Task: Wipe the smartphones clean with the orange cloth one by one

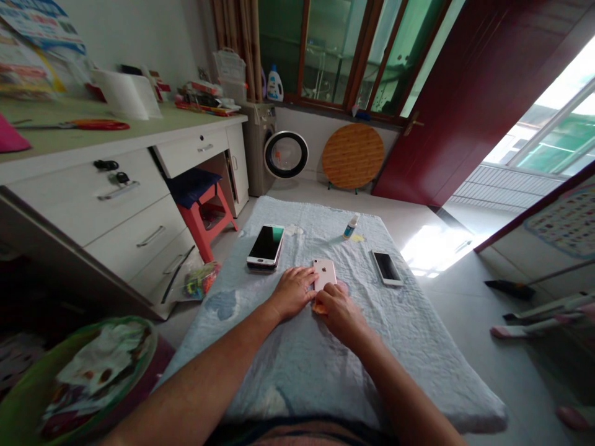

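A pale pink smartphone lies back side up on the cloth-covered table. My left hand rests along its left edge, fingers stretched out flat and touching it. Over the phone's lower part, my right hand is closed on an orange cloth; most of the cloth is hidden under the fingers. To the left sits a stack of phones, a white-framed phone on top, screen up. Another white phone lies screen up at the right. Beyond the pink phone stands a small spray bottle.
At the left are a white desk with drawers, a red stool and a waste bin holding crumpled paper. A washing machine with its round door open, a folded round tabletop and a dark red door stand behind.
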Tool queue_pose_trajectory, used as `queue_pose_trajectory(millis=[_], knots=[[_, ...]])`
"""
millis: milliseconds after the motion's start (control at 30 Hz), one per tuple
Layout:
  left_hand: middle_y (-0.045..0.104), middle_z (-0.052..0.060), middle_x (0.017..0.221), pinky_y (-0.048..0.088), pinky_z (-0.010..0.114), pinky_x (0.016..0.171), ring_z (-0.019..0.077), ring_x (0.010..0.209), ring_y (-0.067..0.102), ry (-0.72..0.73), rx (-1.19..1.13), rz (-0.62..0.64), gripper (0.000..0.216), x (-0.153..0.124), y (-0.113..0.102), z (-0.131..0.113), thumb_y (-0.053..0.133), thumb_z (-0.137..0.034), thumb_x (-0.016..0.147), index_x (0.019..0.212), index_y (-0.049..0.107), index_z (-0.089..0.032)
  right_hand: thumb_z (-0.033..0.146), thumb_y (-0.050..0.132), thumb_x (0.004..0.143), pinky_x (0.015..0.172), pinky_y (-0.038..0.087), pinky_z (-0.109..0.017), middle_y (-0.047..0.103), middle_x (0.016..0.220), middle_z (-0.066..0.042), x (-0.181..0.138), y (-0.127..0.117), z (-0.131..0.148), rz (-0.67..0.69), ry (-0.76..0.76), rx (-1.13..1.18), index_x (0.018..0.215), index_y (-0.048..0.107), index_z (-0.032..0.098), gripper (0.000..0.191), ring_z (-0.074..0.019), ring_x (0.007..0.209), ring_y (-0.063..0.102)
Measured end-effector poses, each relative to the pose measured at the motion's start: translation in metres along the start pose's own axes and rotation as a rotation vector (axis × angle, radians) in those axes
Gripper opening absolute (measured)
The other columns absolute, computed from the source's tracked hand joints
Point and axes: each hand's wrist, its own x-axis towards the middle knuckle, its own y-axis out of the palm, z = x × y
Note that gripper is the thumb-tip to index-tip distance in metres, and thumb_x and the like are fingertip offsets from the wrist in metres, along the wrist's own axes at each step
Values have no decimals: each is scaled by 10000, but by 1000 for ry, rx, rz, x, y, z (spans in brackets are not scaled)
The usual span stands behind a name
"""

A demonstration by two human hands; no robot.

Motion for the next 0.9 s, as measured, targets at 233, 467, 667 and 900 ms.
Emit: queue_pose_trajectory(millis=[233, 467, 667, 900], knots=[[497, 54, 1431, 295, 410, 1103, 244, 1315, 420, 1, -13, 0, 409, 0, 0, 1, 521, -361, 917, 1307, 540, -240, 162, 597, 863, 811, 389, -289, 579, 923, -56, 0, 7, -3, -23, -27, -22, 906, 632, 194, 64, -187, 882, 505], [484, 57, 1444, 293, 421, 1110, 259, 1313, 425, -3, -3, -10, 434, 1, 3, 2, 588, -353, 880, 1296, 549, -236, 115, 591, 836, 794, 384, -268, 579, 925, -60, -13, -14, -14, 31, 49, -26, 840, 609, 180, 67, -178, 885, 505], [497, 52, 1430, 301, 424, 1106, 261, 1305, 433, 6, -2, -17, 421, 1, 2, 2, 587, -363, 879, 1284, 553, -256, 117, 602, 817, 742, 361, -261, 577, 920, -43, -20, -16, -30, 14, 87, -42, 862, 608, 194, 89, -168, 846, 506], [490, 50, 1438, 298, 435, 1104, 267, 1308, 428, 5, -9, -16, 428, 1, 3, 2, 587, -373, 875, 1286, 553, -259, 127, 556, 861, 697, 358, -252, 565, 853, -39, -22, -30, -39, -17, 138, -3, 803, 610, 182, 96, -152, 778, 505]])
